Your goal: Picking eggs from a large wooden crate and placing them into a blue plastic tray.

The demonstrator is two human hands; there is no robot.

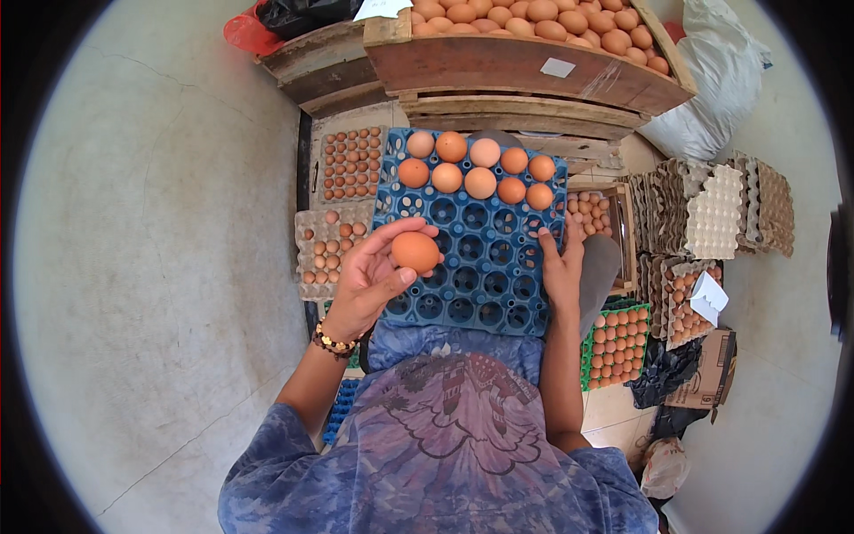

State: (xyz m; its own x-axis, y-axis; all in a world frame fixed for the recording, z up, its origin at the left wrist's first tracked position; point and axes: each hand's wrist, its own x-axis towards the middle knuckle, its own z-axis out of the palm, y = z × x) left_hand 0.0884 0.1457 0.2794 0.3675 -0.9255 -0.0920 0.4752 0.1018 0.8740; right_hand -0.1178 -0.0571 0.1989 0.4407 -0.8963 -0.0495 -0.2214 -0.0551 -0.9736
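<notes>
A brown egg [415, 253] is in my left hand [369, 276], held between thumb and fingers over the left side of a blue plastic egg tray [485, 307]. The tray lies across my lap. Its two far rows hold several eggs, some pale and some deeper brown, such as a pale egg [480, 183]; the nearer cups hold none. At the tray's right edge, my right hand [562, 271] grips it with the thumb on top and the other fingers along the outer side, partly hidden.
Beyond the tray stands a wooden crate [498, 67] heaped with eggs. Egg-filled cardboard trays [334, 214] lie at left. On the right are stacked cardboard trays [712, 209], a green egg tray [587, 360] and a cardboard box [707, 374]. A white sack [712, 80] leans behind.
</notes>
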